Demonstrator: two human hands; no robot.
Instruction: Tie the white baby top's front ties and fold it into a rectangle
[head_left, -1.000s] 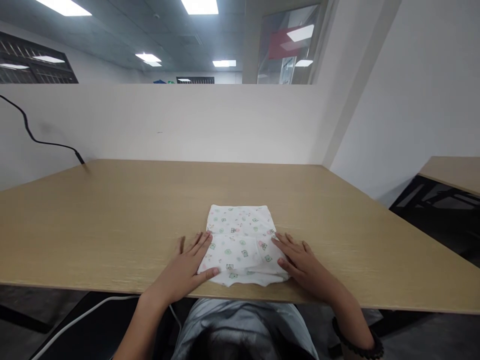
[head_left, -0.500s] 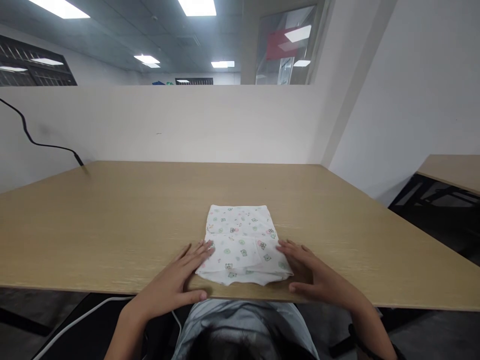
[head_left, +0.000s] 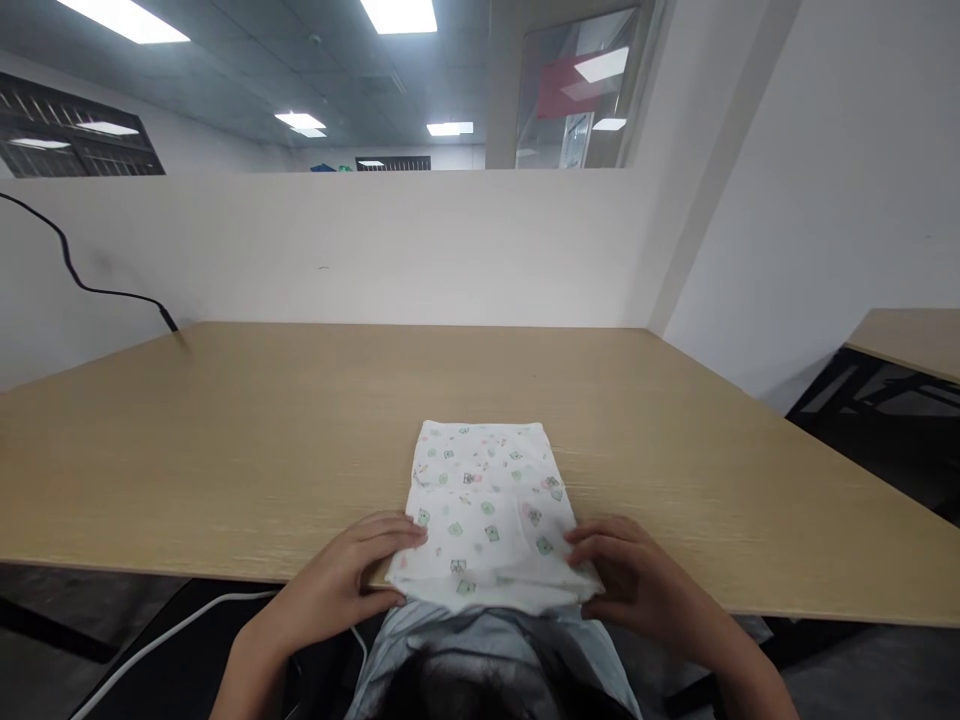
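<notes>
- Head cam, only view here: the white printed cloth (head_left: 487, 510) is lying flat at the near side of the wood-look table (head_left: 262, 430), roughly middle left to right, right in front of me. Little green, pink and dark motifs all over it.
- Its far edge is pretty straight. The near edge is wavier and looks like it pokes just past the table's near edge, next to my light blue-grey top (head_left: 382, 650).
- My left hand (head_left: 360, 565) is at the cloth's near left part. Fingers bent, tips on the cloth by its left side, thumb apart from them down by the near left corner. Honestly can't tell if I'm pinching the fabric or just touching it.
- My right hand (head_left: 626, 575) does about the same at the near right part: fingers curled, tips at the right side, thumb close to the near right corner. Can't tell there either whether it's a real grip.
- Far side of the table meets a white partition (head_left: 420, 240).
- Far left, a black cable (head_left: 112, 292) runs down to the table's corner.
- Near left, a white cable (head_left: 180, 625) below the tabletop.
- Off to the right, another table (head_left: 915, 335) with dark legs.
</notes>
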